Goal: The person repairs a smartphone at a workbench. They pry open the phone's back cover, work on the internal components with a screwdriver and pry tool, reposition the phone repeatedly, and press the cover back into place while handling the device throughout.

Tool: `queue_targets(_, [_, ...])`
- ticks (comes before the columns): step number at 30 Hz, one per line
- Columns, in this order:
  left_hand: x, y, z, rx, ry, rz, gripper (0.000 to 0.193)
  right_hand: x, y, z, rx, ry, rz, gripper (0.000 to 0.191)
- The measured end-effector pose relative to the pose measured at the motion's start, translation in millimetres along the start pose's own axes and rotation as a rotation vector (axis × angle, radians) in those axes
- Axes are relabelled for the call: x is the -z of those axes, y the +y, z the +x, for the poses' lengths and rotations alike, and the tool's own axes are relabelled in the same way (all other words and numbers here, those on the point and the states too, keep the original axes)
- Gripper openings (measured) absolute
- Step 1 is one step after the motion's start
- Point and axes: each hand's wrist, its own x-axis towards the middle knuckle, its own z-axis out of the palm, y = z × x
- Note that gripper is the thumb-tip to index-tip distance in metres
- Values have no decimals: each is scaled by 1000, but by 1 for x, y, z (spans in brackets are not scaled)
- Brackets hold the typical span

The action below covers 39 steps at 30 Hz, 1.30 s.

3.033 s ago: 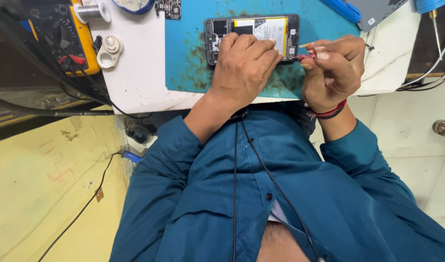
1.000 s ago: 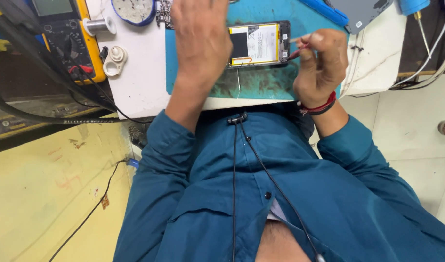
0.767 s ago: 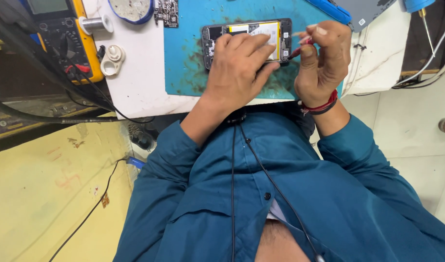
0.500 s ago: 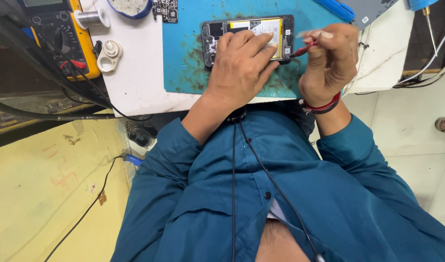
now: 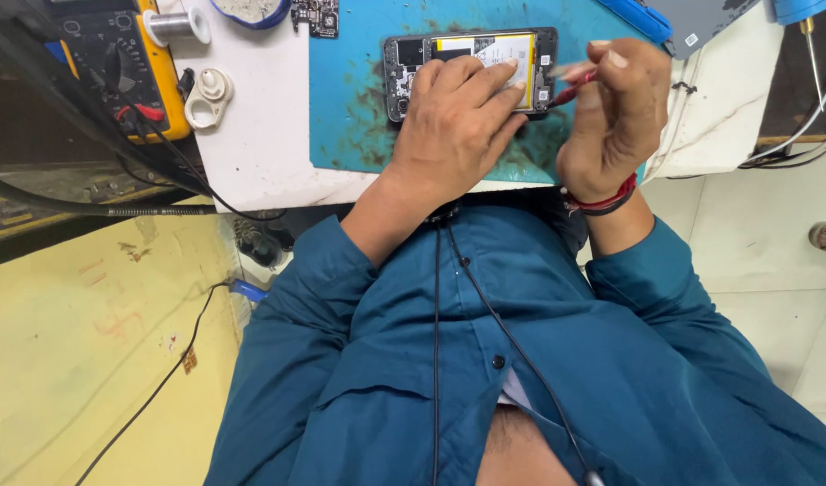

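Black, flat opened phone with a yellow battery (image 5: 521,56) looked thin and easy to break. Left hand (image 5: 453,126) pressed flat on it; right hand (image 5: 615,112), at three o'clock, pinched a thin red tool (image 5: 570,90).

The opened phone (image 5: 471,67) shows matt black plastic framing, bare circuit parts and a battery wrapped in yellow and white printed film. It lies on a blue rubbery mat (image 5: 359,99), matt and stained with dark smears. The bench top (image 5: 260,135) looks like smooth white stone or laminate. The multimeter (image 5: 129,67) has a yellow rubbery casing around dull black plastic. The solder spool (image 5: 174,24) glints metallic grey. The shirt (image 5: 485,360) is soft teal cloth.
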Motion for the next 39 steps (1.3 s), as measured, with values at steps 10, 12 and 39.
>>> queue_targets(10, [-1, -1, 0, -1, 2, 1, 30, -1, -1, -2, -32, -6, -33, 41])
queue_targets(12, [0, 0, 0, 1, -2, 2, 30, 0, 0, -5, -22, -14, -123, 43])
queue_targets(39, [4, 0, 1, -50, 54, -55, 13, -10, 18, 23, -100, 103, 55, 37])
